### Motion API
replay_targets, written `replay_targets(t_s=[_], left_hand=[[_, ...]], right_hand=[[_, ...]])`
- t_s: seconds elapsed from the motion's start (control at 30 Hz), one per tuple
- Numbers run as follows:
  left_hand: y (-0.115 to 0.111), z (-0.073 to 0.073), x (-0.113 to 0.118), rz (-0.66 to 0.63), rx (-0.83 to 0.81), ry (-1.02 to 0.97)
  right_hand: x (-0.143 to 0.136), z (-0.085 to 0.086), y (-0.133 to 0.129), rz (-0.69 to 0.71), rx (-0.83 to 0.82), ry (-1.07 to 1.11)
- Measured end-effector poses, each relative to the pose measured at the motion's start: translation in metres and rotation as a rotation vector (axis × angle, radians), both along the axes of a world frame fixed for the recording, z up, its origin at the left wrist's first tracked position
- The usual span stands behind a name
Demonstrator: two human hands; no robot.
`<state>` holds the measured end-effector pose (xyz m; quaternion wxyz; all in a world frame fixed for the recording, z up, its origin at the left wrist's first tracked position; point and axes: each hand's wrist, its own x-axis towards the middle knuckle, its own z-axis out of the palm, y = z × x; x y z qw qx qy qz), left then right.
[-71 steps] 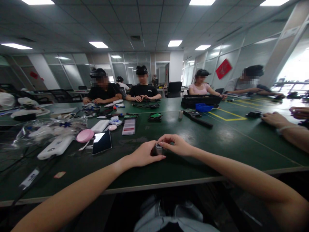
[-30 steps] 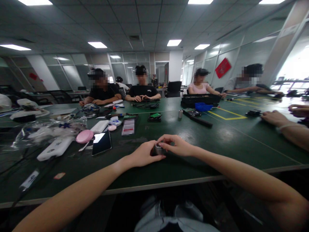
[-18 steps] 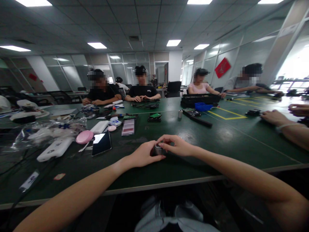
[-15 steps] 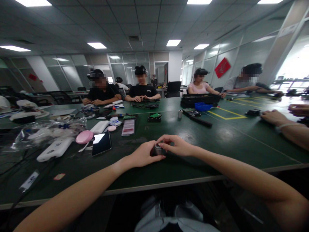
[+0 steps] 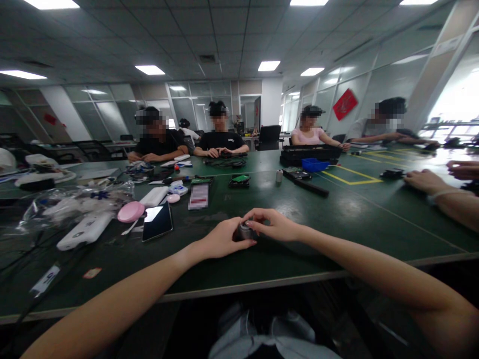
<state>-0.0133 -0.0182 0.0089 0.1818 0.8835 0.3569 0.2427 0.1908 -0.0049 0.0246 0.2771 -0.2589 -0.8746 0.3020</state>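
Cylinder [image 5: 245, 233], grey, long axis roughly upright, sits low at the counter [image 5: 322, 219] between both grips: left grip [image 5: 222, 239] curled around its side; right grip [image 5: 275, 224] bent over its top, pinch indeterminable.

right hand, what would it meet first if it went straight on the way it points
Most likely the cylinder: the right hand seems to touch its top. Just beyond is the left hand, curled around its side. Depth is unclear.

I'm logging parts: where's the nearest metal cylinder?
Head view, below centre: the cylinder is between the left hand and right hand, toward the table's near edge.
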Motion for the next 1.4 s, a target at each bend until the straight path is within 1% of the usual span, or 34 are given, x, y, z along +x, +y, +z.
replay_targets(t_s=[0.33,0.5,0.83,1.0,1.1,1.3,1.4], left_hand=[[0.0,-0.001,0.0,-0.01,0.002,-0.014],[0.001,-0.002,0.0,0.008,-0.002,0.004],[0.001,-0.003,0.0,0.005,0.035,-0.007],[0.001,-0.003,0.001,0.004,0.045,0.005],[0.0,-0.002,0.001,-0.001,0.041,0.008],[-0.002,0.001,0.001,0.019,0.002,0.015],[-0.002,0.003,0.001,-0.002,0.011,0.018]], right_hand=[[0.001,0.0,0.0,0.006,-0.003,0.002],[0.0,0.001,0.0,-0.001,-0.001,0.018],[0.0,0.0,0.004,-0.043,-0.014,0.05],[-0.001,-0.002,0.004,-0.034,-0.03,0.06],[-0.001,-0.002,0.005,-0.046,-0.013,0.092],[0.005,-0.005,0.021,-0.122,-0.001,0.104],[0.011,-0.008,0.032,-0.102,-0.022,0.036]])
